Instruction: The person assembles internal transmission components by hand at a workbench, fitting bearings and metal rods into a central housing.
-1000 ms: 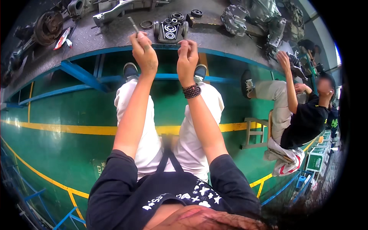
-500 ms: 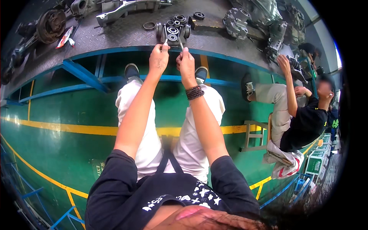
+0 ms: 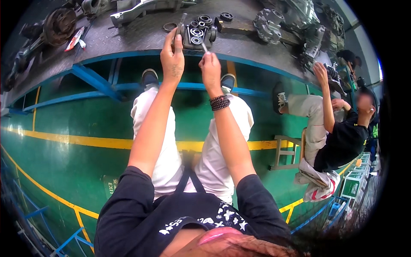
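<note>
Short metal rod (image 3: 204, 47) clamped between thumb and fingers of right hand (image 3: 210, 70), upper centre of frame, tip near front of metal block (image 3: 192, 46) topped with bearings (image 3: 196, 40). Left hand (image 3: 173, 58) held by block's left side, gap visible between thumb and forefinger; whether second rod (image 3: 183, 19) is gripped cannot be told. Beyond, loose ring (image 3: 170, 27) laid on steel bench (image 3: 124, 42); dark gear (image 3: 226, 16) placed just beside wooden bar (image 3: 235, 28).

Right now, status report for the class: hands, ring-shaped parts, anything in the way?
Left hand at metal holder, left side, grip unclear. Right hand holding slim rod toward holder. Ring-shaped parts in holder; left fingers may hide its edge.
</note>
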`<act>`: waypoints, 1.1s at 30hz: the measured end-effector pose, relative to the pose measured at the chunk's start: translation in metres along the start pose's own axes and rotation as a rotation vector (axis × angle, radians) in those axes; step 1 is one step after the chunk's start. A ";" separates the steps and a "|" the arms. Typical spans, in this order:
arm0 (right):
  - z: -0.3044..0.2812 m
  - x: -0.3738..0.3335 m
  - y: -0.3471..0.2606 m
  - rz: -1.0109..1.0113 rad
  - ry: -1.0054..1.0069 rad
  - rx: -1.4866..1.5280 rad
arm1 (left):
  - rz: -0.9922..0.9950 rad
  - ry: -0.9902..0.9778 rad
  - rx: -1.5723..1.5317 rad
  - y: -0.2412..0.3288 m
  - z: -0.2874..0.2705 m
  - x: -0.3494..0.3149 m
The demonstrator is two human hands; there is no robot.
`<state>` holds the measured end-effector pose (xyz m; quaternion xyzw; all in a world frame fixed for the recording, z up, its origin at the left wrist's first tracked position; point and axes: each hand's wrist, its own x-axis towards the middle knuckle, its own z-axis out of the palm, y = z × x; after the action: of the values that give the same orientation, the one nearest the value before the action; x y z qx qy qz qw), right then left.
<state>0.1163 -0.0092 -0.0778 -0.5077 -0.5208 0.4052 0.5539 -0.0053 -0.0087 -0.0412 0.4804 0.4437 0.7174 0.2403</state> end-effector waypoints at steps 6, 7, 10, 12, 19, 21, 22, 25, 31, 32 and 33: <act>-0.007 -0.004 -0.018 -0.201 -0.018 0.164 | -0.169 -0.148 0.186 0.000 -0.002 -0.003; -0.004 -0.005 -0.020 -0.201 -0.020 0.165 | -0.168 -0.145 0.187 -0.013 -0.007 -0.002; 0.002 -0.008 -0.023 -0.166 0.027 0.288 | -0.352 -0.434 0.655 -0.035 -0.012 -0.008; 0.000 -0.012 -0.030 -0.252 0.081 0.291 | -0.265 -0.304 0.493 -0.017 -0.001 -0.012; 0.006 -0.008 -0.019 -0.112 0.000 -0.046 | -0.030 -0.059 0.146 0.012 -0.005 -0.007; 0.000 0.002 0.007 0.123 -0.071 -0.066 | -0.167 -0.137 0.205 0.008 0.001 -0.008; 0.003 0.000 0.003 0.126 -0.076 -0.063 | -0.196 -0.099 0.233 0.008 -0.001 -0.007; 0.007 -0.005 -0.019 -0.088 0.006 0.215 | -0.117 -0.012 0.138 0.011 -0.004 -0.007; -0.009 -0.005 -0.026 -0.158 0.140 0.343 | -0.191 -0.223 0.443 0.003 0.002 -0.007; -0.007 -0.004 -0.026 -0.125 0.141 0.379 | -0.266 -0.302 0.637 -0.007 -0.002 -0.007; -0.004 -0.003 -0.026 -0.126 0.138 0.379 | -0.266 -0.299 0.637 -0.017 -0.004 -0.007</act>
<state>0.1181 -0.0168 -0.0528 -0.3873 -0.4269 0.4250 0.6980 -0.0069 -0.0076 -0.0595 0.5685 0.6632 0.4279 0.2321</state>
